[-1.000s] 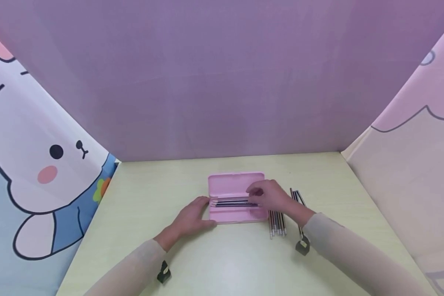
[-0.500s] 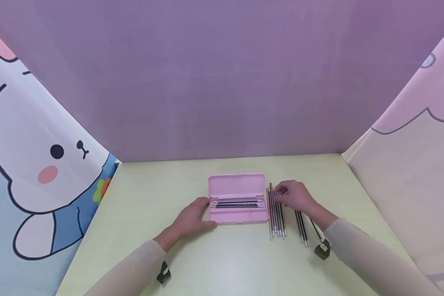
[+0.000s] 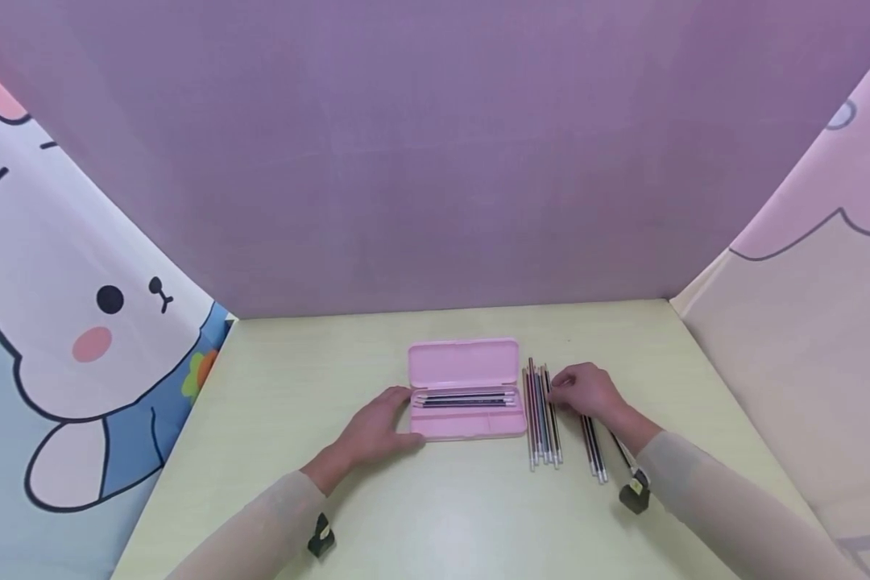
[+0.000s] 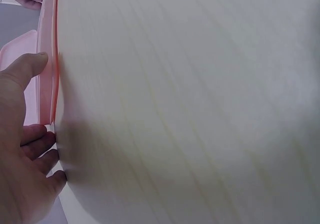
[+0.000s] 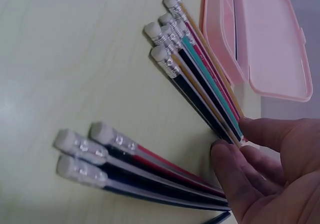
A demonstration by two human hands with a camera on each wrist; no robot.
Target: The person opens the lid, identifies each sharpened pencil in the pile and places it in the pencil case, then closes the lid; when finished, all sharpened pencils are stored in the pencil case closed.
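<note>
The pink pencil case [image 3: 435, 424] lies open on the tabletop [image 3: 319, 354], its lid [image 3: 464, 362] laid back on the far side. The left hand [image 3: 379, 423] rests at the case's left end with fingers relaxed and extended, the thumb against the near wall; that hand hides part of the left edge. Inside, a few dark pencils [image 3: 467, 398] lie lengthwise, eraser ends to the right, overlapping too closely to count. Just right of the case lies a bundle of loose pencils [image 3: 540, 427], erasers toward the person. The right hand [image 3: 587, 391] has its thumb and fingers bent about the far ends of this bundle, but those ends are partly covered, so I cannot tell whether the fingers pinch a pencil or only touch. Farther right, three more pencils [image 3: 592, 451] show their eraser ends, the rest running out of sight under the right hand. In the right wrist view, another dark pencil [image 5: 220, 218] is cut off by the lower edge.
</note>
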